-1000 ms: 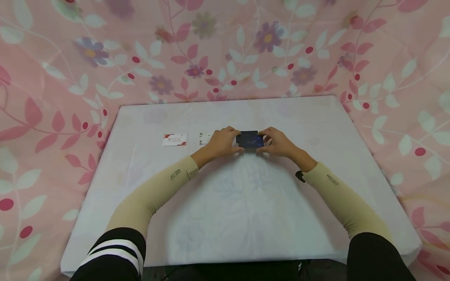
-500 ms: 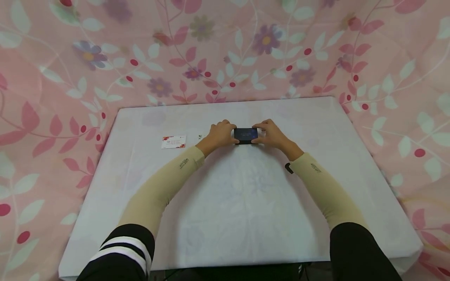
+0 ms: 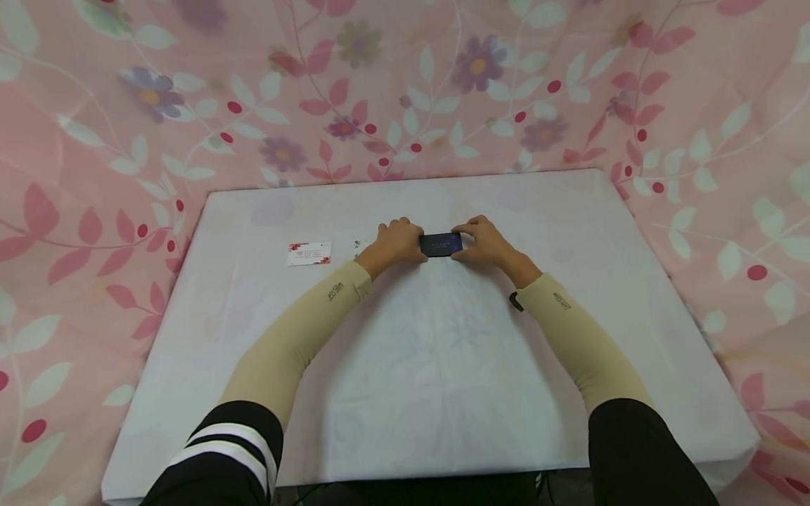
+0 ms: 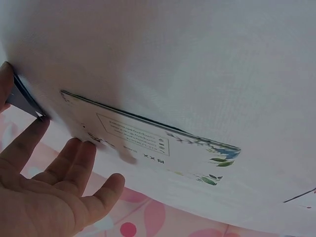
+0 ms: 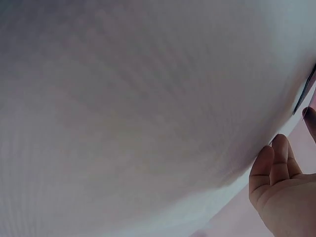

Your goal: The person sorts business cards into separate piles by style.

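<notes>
A dark blue business card lies lengthwise between my two hands near the middle of the white-covered table. My left hand holds its left end between thumb and index finger, the other fingers spread toward the cloth in the left wrist view. At the opposite end, my right hand grips the card's long edges the same way. Beside the left hand lies a stack of white cards with a leaf print, mostly covered by that hand in the head view. In the right wrist view only a thin dark edge of the card shows.
Further left on the table lies a white card with red flowers. The white tablecloth spreads out in front of the hands. A pink floral curtain hangs behind the table and along both sides.
Both hands have shifted slightly left and away with the dark card. A second dark edge stuck out at its upper left a second ago; now the outline looks even.
</notes>
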A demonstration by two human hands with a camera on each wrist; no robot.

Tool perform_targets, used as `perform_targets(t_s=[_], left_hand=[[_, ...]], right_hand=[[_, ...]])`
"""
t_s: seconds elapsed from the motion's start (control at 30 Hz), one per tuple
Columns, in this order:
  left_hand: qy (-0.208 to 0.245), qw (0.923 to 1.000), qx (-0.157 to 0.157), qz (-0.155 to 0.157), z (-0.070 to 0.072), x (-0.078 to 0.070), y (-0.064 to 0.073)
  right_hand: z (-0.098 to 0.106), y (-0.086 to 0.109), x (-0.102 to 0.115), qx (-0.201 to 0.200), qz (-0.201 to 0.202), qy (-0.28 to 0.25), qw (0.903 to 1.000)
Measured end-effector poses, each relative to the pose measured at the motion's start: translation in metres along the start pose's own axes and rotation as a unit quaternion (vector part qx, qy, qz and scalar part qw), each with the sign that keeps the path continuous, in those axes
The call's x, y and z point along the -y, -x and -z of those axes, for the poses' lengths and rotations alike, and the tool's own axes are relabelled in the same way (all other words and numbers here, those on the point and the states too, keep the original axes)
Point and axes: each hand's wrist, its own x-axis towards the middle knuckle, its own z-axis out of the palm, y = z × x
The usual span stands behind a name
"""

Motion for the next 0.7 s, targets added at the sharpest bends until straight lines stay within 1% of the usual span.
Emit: perform_targets(t_s=[0.33,0.53,0.7], left_hand=[[-0.005,0.9999,0.014,0.008,-0.0015,0.0021,-0.0011],[0.001,0.9999,0.009,0.006,-0.0023,0.0026,-0.0010],[0.011,0.9999,0.011,0.005,-0.0029,0.0035,0.0000]], right_hand=[[0.0006,0.0007,0.0020,0.011,0.008,0.029,0.9995],[0.0006,0.0015,0.0021,0.006,0.019,0.033,0.9993],[-0.0004,0.0001,0.0005,0.008,0.019,0.041,0.9989]])
